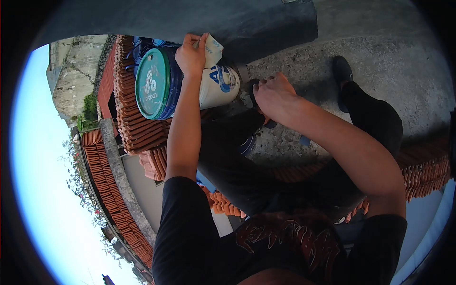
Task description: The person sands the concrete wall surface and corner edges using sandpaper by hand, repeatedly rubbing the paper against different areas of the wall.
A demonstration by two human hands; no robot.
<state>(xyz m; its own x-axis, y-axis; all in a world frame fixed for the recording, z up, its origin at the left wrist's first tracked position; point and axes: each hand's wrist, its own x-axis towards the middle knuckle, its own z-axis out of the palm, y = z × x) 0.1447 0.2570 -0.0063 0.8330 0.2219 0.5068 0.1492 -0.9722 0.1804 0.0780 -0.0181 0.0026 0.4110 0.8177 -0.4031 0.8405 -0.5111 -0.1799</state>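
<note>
My left hand [192, 56] pinches a small pale piece of paper with printed letters [213, 51] between thumb and fingers. Right below the paper is a white bucket with blue lettering [216, 88], lying sideways in this tilted view. A green-lidded blue bucket [153, 84] marked "propan" stands beside it, behind my left wrist. My right hand [275, 93] has its fingers curled closed, over a dark shoe [254, 88]. Whatever those fingers may hold is hidden from view.
Stacked orange roof tiles [137, 111] lie beside the buckets. Rough concrete floor [299, 66] extends around my feet, with my other dark shoe [342, 75] on it. A dark grey wall [266, 35] borders the top. Tiled roof edges and sky show at the left.
</note>
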